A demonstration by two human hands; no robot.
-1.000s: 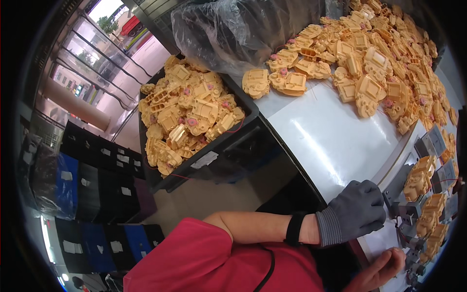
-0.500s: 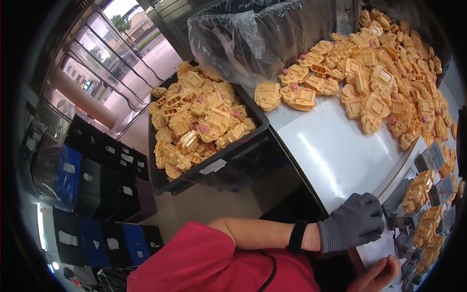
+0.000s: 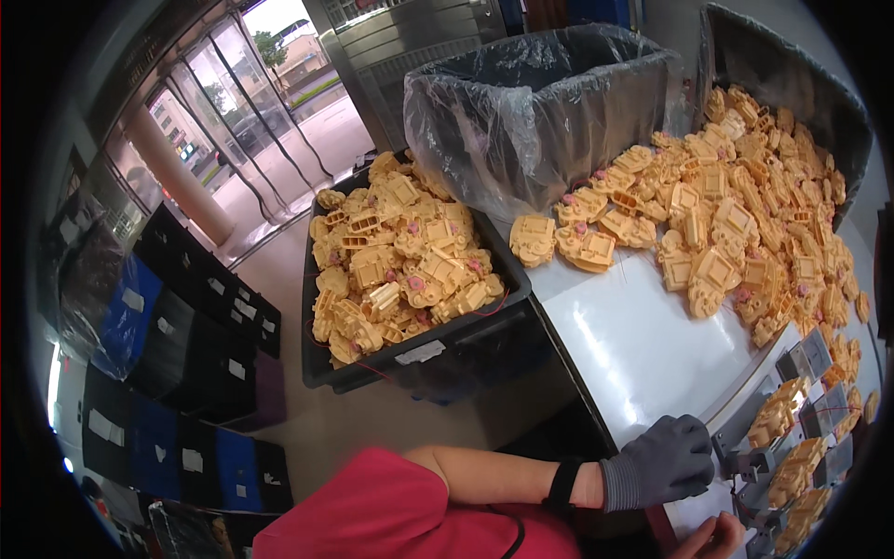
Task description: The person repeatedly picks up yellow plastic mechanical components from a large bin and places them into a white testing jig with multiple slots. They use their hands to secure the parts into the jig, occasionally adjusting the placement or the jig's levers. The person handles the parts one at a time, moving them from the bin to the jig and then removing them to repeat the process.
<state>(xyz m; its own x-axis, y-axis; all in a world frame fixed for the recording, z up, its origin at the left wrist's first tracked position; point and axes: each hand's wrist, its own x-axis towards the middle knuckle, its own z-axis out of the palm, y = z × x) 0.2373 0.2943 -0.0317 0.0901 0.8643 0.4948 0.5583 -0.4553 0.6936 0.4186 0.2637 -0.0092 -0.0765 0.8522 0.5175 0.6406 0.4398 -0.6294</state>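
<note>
My left hand (image 3: 661, 461) wears a grey glove and a black wristband. It rests with curled fingers on the near edge of the white table (image 3: 643, 345), touching a grey metal fixture (image 3: 750, 461); what lies under the fingers is hidden. Only the bare fingertips of my right hand (image 3: 715, 538) show at the bottom edge, over a white sheet. Yellow plastic moulded parts (image 3: 778, 419) sit in the fixture slots to the right of my left hand. A large heap of the same yellow parts (image 3: 745, 224) covers the far side of the table.
A black crate (image 3: 410, 359) full of yellow parts stands on the floor left of the table. A bin lined with clear plastic (image 3: 531, 121) stands behind it. Stacked black and blue crates (image 3: 168, 345) line the far left, near glass doors.
The view has swung, so the crate and the heap now sit lower and further right. My left hand has stayed at the table edge beside the fixture.
</note>
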